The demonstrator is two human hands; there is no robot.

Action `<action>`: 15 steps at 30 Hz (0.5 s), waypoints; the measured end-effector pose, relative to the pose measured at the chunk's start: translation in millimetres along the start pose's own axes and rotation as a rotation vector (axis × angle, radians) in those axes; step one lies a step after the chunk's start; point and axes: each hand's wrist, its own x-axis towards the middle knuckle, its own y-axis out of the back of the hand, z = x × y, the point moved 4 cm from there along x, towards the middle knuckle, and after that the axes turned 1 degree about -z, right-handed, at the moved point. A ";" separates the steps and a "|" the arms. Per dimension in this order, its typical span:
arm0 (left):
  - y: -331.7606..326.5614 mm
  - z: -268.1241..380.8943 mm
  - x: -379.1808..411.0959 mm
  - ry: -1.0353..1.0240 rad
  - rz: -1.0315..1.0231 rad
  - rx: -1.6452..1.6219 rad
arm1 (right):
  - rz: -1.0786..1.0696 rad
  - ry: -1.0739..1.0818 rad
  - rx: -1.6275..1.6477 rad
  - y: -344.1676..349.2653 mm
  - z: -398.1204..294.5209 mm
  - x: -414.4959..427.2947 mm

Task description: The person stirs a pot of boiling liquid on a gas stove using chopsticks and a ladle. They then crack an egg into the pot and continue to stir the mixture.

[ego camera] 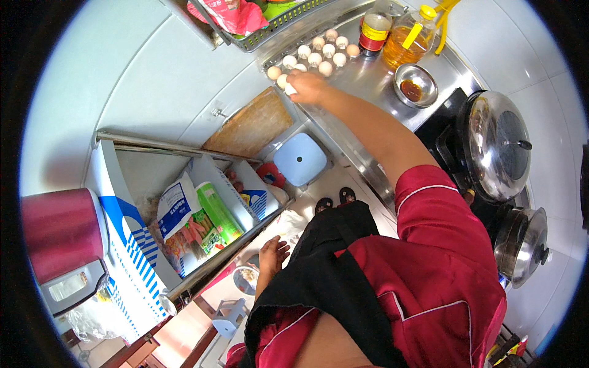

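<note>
My right hand (307,87) reaches over the steel counter and grips a pale egg (290,89) between thumb and fingers. It is at the near corner of a group of eggs (314,59) in a clear tray; the palm hides part of that group. Whether the gripped egg still touches the tray cannot be told. My left hand (273,254) hangs low beside the black apron, fingers apart, holding nothing. On the counter right of the eggs is a steel bowl (416,86) with some dark brown liquid in it.
A sauce bottle (375,33) and an oil jug (408,43) stand behind the bowl. Right are a large lidded pan (499,146) and a lidded pot (522,247). Below the counter are a wooden board (257,122) and a blue stool (300,158). Left, a metal rack (239,239) holds food packages.
</note>
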 end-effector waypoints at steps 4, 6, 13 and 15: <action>-1.1 2.7 -0.5 0.019 0.014 0.027 | 0.113 -0.324 0.763 -13.3 38.8 5.5; 0.5 0.5 0.3 0.019 0.007 0.030 | 0.129 -0.464 1.457 -27.0 54.9 1.9; -6.7 -0.4 -3.1 0.018 0.001 0.043 | 0.148 -0.517 2.097 -34.6 71.9 -4.4; -5.3 -3.0 1.5 0.014 -0.008 0.029 | 0.213 -0.534 2.054 -31.1 77.6 -8.3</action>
